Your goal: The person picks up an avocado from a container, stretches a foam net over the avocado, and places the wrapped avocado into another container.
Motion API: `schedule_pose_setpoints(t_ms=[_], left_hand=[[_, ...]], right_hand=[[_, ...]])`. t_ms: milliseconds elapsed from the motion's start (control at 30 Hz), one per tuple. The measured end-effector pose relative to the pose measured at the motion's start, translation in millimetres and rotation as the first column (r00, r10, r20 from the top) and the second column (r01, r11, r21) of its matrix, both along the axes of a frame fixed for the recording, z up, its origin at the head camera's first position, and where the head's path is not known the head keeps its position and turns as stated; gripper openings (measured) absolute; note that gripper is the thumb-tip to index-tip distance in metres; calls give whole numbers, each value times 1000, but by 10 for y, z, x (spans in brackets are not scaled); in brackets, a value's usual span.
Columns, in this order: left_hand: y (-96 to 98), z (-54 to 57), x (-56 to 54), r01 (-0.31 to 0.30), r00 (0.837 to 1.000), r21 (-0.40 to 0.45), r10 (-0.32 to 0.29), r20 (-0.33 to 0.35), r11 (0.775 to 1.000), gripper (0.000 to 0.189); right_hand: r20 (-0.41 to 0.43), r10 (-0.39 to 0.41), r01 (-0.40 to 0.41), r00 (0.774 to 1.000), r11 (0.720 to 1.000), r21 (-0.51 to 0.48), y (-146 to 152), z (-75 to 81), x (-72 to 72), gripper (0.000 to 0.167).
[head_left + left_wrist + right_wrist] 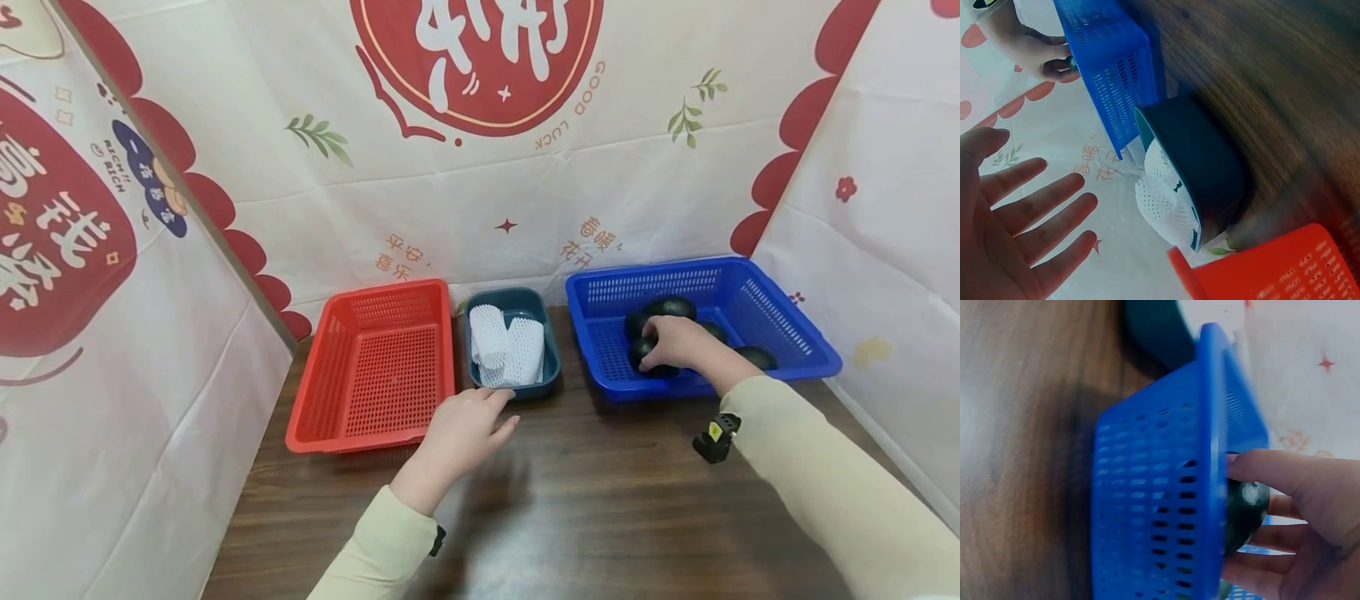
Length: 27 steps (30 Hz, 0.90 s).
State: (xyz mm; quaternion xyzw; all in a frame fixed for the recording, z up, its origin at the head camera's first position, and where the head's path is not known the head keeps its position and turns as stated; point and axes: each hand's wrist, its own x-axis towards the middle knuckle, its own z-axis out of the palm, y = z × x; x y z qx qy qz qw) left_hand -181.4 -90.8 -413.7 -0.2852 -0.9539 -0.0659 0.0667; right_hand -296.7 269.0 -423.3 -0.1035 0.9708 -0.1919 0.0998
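Note:
Inside the blue basket (600, 387), my right hand (678, 342) grips a dark green avocado (642, 353) between thumb and fingers. The right wrist view shows the same avocado (1247, 509) behind the basket's rim, partly covered by the fingers. Several more avocados (671, 307) lie around it in the basket. My left hand (463, 427) hovers by the near edge of a dark teal tub (552, 358), holding nothing. Its fingers (1054, 206) are spread and nearly straight in the left wrist view. White foam net sleeves (525, 350) lie in the tub.
A red basket (442, 367) with nothing in it stands left of the tub, close beside it. All three containers sit on a dark wooden table (585, 500). Printed white cloth (480, 200) hangs behind the table and along both sides.

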Motion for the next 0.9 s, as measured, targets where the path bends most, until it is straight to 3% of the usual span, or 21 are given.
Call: schedule_pose_setpoints(t_ms=[367, 533, 733, 900], left_hand=[[88, -146, -9, -11, 1000, 44, 13, -27, 999, 36], [137, -262, -18, -5, 1000, 102, 4, 15, 995, 35], [184, -427, -19, -39, 995, 171, 24, 92, 985, 34], [212, -510, -10, -80, 991, 291, 46, 122, 953, 37]], right_hand=[[-55, -44, 38, 998, 994, -106, -98, 291, 146, 61], [-71, -32, 19, 997, 985, -169, -192, 332, 225, 63], [-95, -52, 25, 994, 965, -261, -342, 317, 371, 63], [-95, -88, 50, 992, 936, -350, -434, 290, 519, 71]])
